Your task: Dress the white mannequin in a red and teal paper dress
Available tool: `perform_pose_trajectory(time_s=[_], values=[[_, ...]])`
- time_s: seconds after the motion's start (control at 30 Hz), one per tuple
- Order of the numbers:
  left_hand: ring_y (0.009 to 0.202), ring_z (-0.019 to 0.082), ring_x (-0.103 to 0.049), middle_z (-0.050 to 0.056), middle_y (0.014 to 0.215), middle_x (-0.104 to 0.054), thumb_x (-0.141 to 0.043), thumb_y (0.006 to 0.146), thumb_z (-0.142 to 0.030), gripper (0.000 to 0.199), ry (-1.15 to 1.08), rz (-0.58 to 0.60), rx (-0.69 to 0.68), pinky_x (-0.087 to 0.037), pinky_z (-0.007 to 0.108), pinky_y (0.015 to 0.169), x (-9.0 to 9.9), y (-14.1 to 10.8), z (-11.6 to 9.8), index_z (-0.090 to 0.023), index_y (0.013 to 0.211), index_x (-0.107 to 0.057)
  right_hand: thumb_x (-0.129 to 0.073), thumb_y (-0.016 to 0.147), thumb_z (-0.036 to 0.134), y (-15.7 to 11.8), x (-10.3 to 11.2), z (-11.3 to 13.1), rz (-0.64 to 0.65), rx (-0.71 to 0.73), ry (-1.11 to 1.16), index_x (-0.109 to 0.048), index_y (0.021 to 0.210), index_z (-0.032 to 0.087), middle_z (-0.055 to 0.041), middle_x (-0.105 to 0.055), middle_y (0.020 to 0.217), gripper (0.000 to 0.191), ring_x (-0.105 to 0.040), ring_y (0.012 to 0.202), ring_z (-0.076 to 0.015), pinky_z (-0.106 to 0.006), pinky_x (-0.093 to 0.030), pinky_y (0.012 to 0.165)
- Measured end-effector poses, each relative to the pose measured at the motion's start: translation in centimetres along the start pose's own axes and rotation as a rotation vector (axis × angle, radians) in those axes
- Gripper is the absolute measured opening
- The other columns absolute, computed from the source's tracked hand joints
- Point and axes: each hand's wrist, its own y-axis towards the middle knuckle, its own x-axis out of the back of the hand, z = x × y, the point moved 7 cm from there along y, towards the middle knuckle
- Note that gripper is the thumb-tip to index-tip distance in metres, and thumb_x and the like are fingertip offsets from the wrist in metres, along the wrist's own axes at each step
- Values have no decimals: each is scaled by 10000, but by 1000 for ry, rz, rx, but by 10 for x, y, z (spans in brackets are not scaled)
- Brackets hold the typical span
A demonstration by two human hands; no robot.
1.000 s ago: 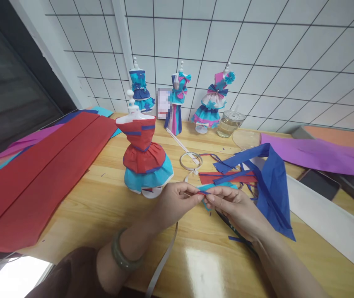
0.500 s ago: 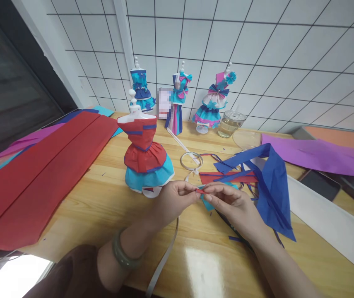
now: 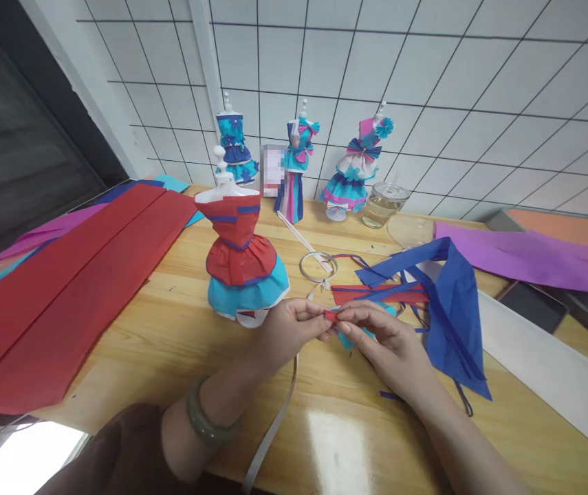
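The worktop (image 3: 170, 357) is smooth, glossy pale wood with visible grain, the bangle (image 3: 205, 421) is polished and smooth, the cup (image 3: 382, 206) is clear and shiny, the wall (image 3: 294, 55) has smooth tiles, and the red sheet (image 3: 92, 289) looks matt and cloth-like, creased lengthwise.

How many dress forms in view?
4. One in a red and turquoise dress, front left; three at the wall: blue-turquoise, left; striped-skirt, middle; pink-white-turquoise, right, beside the glass.
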Motion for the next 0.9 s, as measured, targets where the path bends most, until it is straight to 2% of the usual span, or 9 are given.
perform_pose_trajectory(time_s=[0.1,0.27,0.43,0.7,0.9], values=[[599,119,-628,62,703,-717,-775,606,-333,271,-21,17,-4,-504,253,635,0,0,-1,-109,733,-693,-651,791,325,0,0,4,-18,47,-12,-652,883,231,-59,-640,881,132,-610,757,-178,-318,-520,692],[624,129,-634,65,684,-703,-763,636,-341,276,-53,41,15,-499,256,644,0,1,3,-99,751,-697,-599,831,276,-1,2,7,-36,104,-95,-657,894,235,-67,-658,871,95,-616,823,-205,-341,-508,723],[656,134,-648,74,726,-707,-777,623,-319,281,-114,30,59,-500,267,676,0,1,9,-92,765,-692,-576,856,251,-1,5,9,-70,84,-102,-650,858,227,-58,-669,870,77,-619,835,-192,-328,-492,763],[683,127,-643,76,751,-711,-744,672,-304,230,-87,45,37,-497,258,697,-1,1,8,-101,770,-695,-635,810,272,-2,4,8,-85,118,-61,-654,905,238,-62,-658,909,102,-625,791,-190,-327,-524,699],[674,127,-643,70,748,-713,-749,662,-301,239,-96,43,28,-495,263,692,-1,1,10,-107,792,-698,-595,835,216,-2,5,9,-91,140,-81,-664,873,242,-64,-666,879,83,-619,876,-210,-357,-494,784]])
